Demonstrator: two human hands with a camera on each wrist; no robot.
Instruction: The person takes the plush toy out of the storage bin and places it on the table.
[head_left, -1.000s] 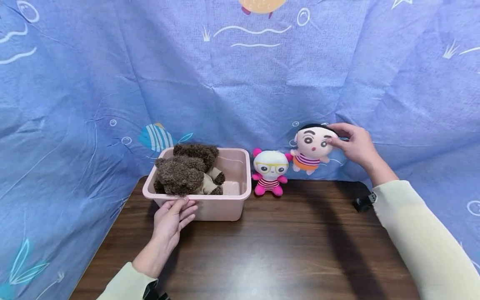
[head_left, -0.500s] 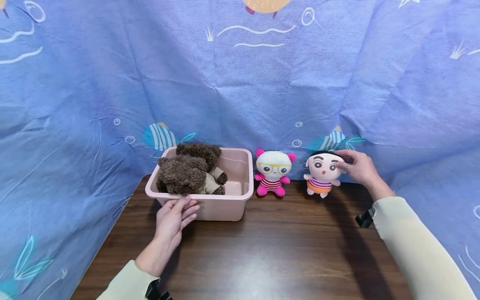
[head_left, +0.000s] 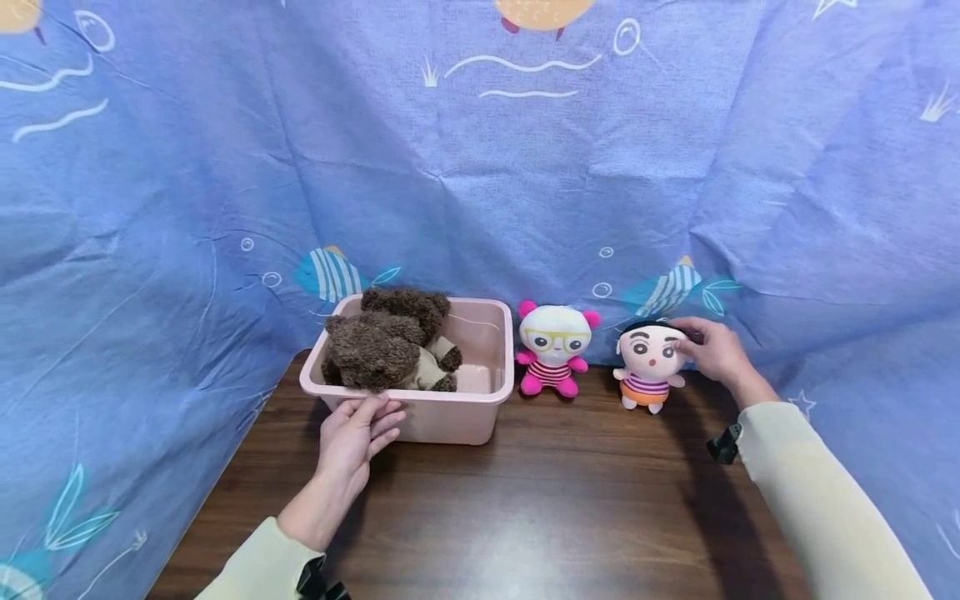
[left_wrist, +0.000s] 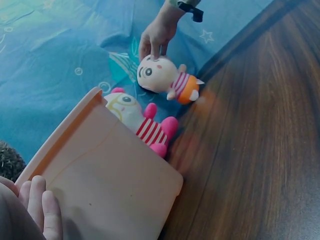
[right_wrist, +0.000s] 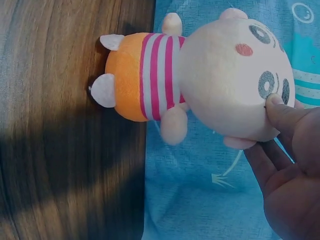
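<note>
My right hand [head_left: 716, 350] pinches the black-haired head of a plush boy doll [head_left: 651, 362] with striped shirt and orange shorts. In the right wrist view the thumb lies on the face of the doll [right_wrist: 215, 80], fingers behind. The doll is upright near the table's back edge. My left hand [head_left: 352, 437] touches the front rim of a pink plastic bin [head_left: 442, 417]; in the left wrist view its fingers [left_wrist: 36, 202] lie fairly straight along the outer wall. Inside the bin, brown curly plush toys [head_left: 375, 350] lie to the left, partly overlapping.
Between bin and doll sits a pink-and-white plush panda [head_left: 555, 346] with yellow glasses. The dark wooden table [head_left: 555, 500] extends in front. Behind it hangs a blue printed cloth [head_left: 465, 208]. Each wrist wears a black camera [head_left: 723, 444].
My right hand has lowered the boy doll and moved it rightward, from beside the panda's head down to the table's back. The left hand stays at the bin. The view has shifted slightly.
</note>
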